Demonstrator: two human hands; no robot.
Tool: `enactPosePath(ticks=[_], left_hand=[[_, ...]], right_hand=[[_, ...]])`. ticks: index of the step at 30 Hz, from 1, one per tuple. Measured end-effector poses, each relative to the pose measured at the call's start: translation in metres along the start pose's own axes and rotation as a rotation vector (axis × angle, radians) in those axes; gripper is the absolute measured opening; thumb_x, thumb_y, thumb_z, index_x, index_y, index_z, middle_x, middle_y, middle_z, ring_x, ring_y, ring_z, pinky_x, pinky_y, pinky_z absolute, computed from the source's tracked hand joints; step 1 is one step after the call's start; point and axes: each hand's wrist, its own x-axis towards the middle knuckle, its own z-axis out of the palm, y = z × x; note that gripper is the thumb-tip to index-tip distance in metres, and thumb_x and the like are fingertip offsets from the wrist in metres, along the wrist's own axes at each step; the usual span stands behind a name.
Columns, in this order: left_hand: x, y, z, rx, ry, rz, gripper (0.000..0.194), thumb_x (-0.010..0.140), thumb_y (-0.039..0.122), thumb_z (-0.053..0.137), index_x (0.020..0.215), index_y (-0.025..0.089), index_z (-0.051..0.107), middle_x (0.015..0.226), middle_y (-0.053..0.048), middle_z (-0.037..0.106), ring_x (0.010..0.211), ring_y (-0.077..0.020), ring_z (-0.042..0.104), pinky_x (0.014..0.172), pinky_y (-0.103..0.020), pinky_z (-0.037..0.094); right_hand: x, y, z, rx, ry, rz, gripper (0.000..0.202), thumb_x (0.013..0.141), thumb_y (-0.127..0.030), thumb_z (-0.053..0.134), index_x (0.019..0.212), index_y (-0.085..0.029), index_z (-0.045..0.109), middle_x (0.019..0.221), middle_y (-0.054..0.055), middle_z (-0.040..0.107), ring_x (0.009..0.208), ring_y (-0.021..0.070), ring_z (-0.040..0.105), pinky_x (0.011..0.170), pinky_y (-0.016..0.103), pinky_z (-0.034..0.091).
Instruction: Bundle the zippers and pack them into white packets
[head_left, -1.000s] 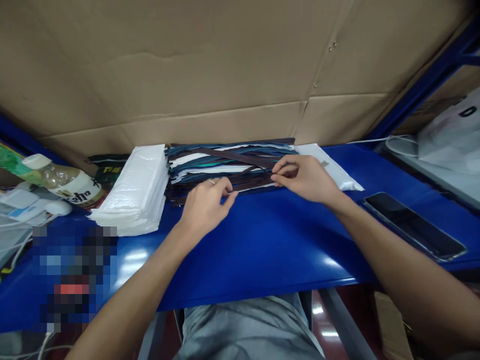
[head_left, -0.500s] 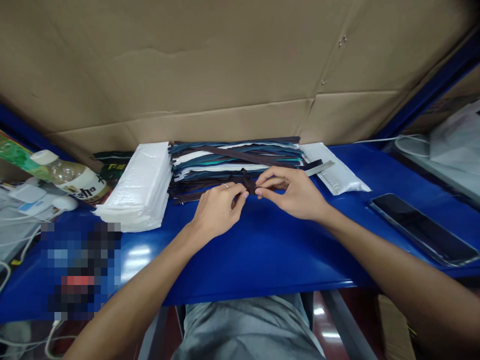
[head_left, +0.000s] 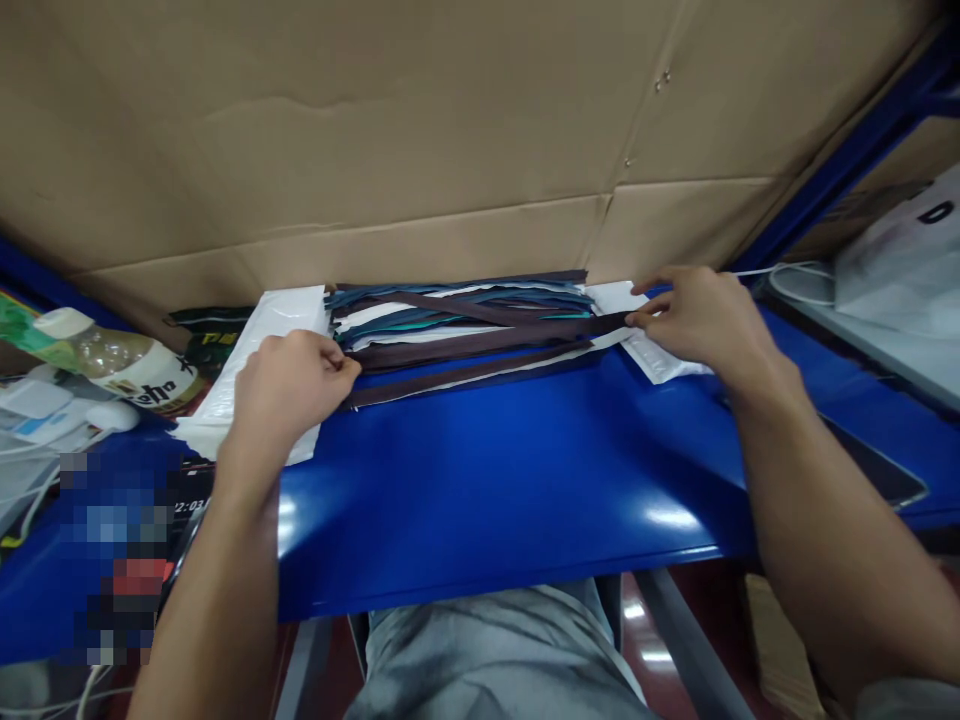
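Observation:
A dark brown fabric strip [head_left: 480, 342] stretches fairly straight from one hand to the other along the front of a pile of strips. My left hand [head_left: 294, 388] pinches its left end, in front of a stack of white padded mailers [head_left: 281, 310]. At the other end, thumb and fingers of my right hand [head_left: 701, 322] grip the strip above a single white packet [head_left: 664, 362]. The pile of fabric strips [head_left: 450, 296] mixes brown, white, navy and teal. Nearer me, a brown strip with a pale edge [head_left: 450, 378] lies on the blue tabletop.
Cardboard [head_left: 375, 140] walls off the back. On the left are a labelled bottle [head_left: 142, 365], white cables and a partly pixelated device. A phone [head_left: 874, 462] lies at right, partly behind my forearm. The blue table [head_left: 465, 490] ends close to my lap.
My hands have moved apart, left hand leftward and right hand rightward. The bunched dark fabric between them is now a strip drawn out long. The view has shifted slightly.

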Motion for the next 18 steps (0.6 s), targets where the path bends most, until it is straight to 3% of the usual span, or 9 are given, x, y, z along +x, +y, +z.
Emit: enactPosePath(ticks=[3, 8, 12, 16, 18], left_hand=[[-0.001, -0.009, -0.003, 0.067, -0.089, 0.013, 0.025, 0.086, 0.045, 0.067, 0.091, 0.028, 0.085, 0.09, -0.009, 0.08, 0.087, -0.0338, 0.073, 0.08, -0.047, 0.056], [-0.001, -0.012, 0.003, 0.185, -0.203, -0.068, 0.029, 0.085, 0.048, 0.072, 0.1, 0.028, 0.086, 0.096, -0.012, 0.08, 0.094, -0.0387, 0.076, 0.083, -0.05, 0.059], [0.001, -0.013, 0.009, 0.265, -0.229, -0.091, 0.033, 0.087, 0.049, 0.072, 0.108, 0.027, 0.085, 0.106, -0.016, 0.08, 0.099, -0.0417, 0.077, 0.083, -0.051, 0.06], [0.0, -0.008, 0.009, 0.284, -0.249, -0.108, 0.033, 0.089, 0.054, 0.075, 0.104, 0.026, 0.083, 0.104, -0.016, 0.08, 0.102, -0.0434, 0.077, 0.085, -0.051, 0.059], [-0.002, -0.004, 0.006, 0.262, -0.218, -0.12, 0.036, 0.089, 0.06, 0.075, 0.101, 0.026, 0.083, 0.105, -0.016, 0.08, 0.102, -0.0435, 0.076, 0.086, -0.052, 0.059]], right_hand=[[0.003, 0.009, -0.001, 0.005, 0.012, 0.029, 0.027, 0.084, -0.022, 0.078, 0.111, -0.023, 0.079, 0.09, 0.007, 0.084, 0.095, 0.0269, 0.078, 0.076, 0.035, 0.047], [0.0, -0.002, 0.011, 0.074, -0.13, 0.017, 0.029, 0.081, -0.022, 0.08, 0.11, -0.025, 0.078, 0.083, 0.004, 0.082, 0.089, 0.0251, 0.078, 0.075, 0.034, 0.048], [0.0, -0.007, 0.02, 0.09, -0.189, -0.014, 0.026, 0.083, -0.024, 0.079, 0.109, -0.027, 0.078, 0.085, 0.002, 0.082, 0.09, 0.0255, 0.079, 0.077, 0.034, 0.053], [0.0, -0.009, 0.024, 0.087, -0.248, -0.006, 0.028, 0.087, -0.042, 0.083, 0.11, -0.028, 0.076, 0.084, 0.003, 0.082, 0.077, 0.0262, 0.077, 0.075, 0.039, 0.057], [-0.001, -0.01, 0.022, 0.028, -0.194, -0.005, 0.036, 0.086, -0.055, 0.085, 0.107, -0.028, 0.076, 0.086, 0.005, 0.082, 0.086, 0.0317, 0.078, 0.081, 0.045, 0.058]])
